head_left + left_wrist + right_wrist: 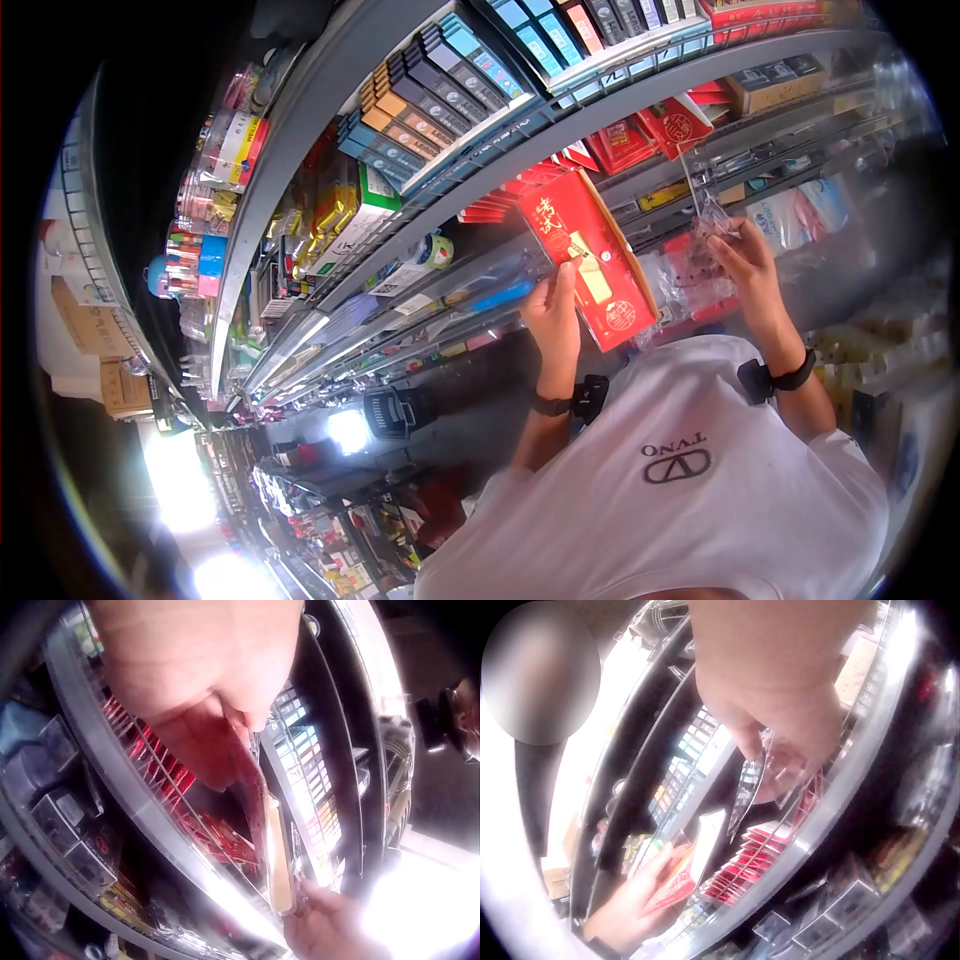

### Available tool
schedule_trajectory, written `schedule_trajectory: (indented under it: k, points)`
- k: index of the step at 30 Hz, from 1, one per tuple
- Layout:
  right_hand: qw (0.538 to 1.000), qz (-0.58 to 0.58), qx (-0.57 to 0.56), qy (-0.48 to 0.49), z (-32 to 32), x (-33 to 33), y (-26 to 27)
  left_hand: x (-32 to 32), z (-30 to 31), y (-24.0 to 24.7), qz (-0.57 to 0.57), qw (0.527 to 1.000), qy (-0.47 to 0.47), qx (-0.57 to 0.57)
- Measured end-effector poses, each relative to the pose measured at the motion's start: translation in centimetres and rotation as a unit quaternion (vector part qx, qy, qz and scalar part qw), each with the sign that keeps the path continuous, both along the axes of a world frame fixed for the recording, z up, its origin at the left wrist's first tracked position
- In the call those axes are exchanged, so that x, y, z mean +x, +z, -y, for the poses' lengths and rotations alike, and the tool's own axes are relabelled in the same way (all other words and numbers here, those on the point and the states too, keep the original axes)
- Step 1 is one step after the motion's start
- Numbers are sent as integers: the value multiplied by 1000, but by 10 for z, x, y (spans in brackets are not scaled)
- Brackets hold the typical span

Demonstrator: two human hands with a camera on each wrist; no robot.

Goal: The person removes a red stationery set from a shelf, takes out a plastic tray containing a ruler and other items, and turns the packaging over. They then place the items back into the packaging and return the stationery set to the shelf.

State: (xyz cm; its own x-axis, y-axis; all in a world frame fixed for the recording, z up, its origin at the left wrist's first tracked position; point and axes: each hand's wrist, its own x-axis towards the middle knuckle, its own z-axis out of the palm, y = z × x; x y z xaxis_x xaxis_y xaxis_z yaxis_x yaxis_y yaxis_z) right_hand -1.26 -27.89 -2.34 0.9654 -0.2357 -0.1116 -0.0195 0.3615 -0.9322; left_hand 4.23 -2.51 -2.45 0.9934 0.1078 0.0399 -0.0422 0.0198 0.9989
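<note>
A flat red box (590, 262) with gold print and a pale yellow label is tilted in front of the shelf in the head view. My left hand (556, 318) pinches its near-left edge, thumb on the printed face. In the left wrist view the left hand (202, 675) covers part of the box, whose pale side (280, 859) shows. To the box's right, my right hand (748, 262) pinches a crumpled clear plastic piece (712, 222). The right wrist view shows the right hand (780, 712) gripping this clear, shiny plastic (748, 787), apart from the box.
Red packets (620, 145) fill the wire-fronted shelf behind the box. Above stand rows of small boxes (430, 95) in several colours. More shelves run off to the left, and a dark basket (392, 412) is on the floor.
</note>
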Motion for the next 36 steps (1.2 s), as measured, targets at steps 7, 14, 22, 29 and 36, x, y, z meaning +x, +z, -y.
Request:
schedule_trajectory:
  k: [7,14,22,29,36]
  points:
    - [999,15,28,16,0,4,-16,-2,0,1,-25,999,-20,34]
    - [995,4,88,42,-2,2,-3,1,-2,-16,-106,968,-179,139]
    - [1000,15,-6,26,-6,4,-12,0,23,-34,-69,935,-276,214]
    - [990,-6,-140,-21,-11,4,-11,-2,42,-9,-7,908,-329,261]
    - [974,40,-225,-6,-14,4,-18,-6,46,-11,1,921,-320,220]
